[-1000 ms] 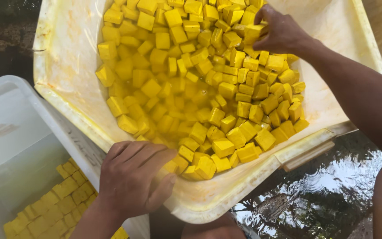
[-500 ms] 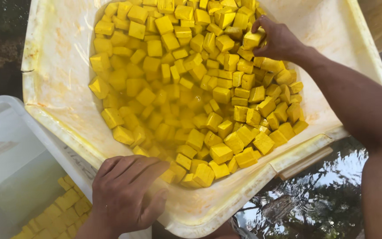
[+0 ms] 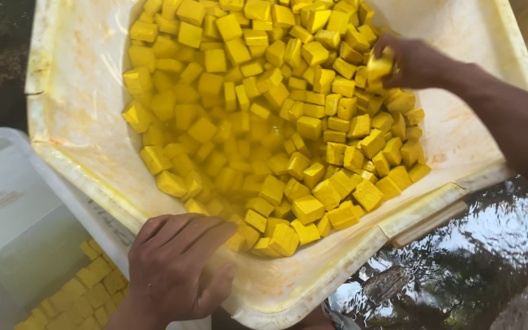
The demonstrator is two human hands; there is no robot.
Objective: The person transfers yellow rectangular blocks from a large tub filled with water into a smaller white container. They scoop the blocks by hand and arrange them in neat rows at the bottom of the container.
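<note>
Now right hand (image 3: 414, 61) clenched on yellow cube (image 3: 379, 66) (lifted); left hand (image 3: 175, 269) still gripping tub rim (image 3: 288, 293).

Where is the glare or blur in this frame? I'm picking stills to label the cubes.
Head view: yellow cubes lit evenly and sharp; strong glare on the wet dark surface at lower right; right hand slightly motion-blurred; left hand on the tub rim crisp; white bin washed out.

light: soft daylight, bright | glare: sheen on wet yellow cubes (image 3: 276, 122), reflections on water (image 3: 459, 263) lower right | shadows: dark upper-left corner | focus: sharp, slight blur at edges
</note>
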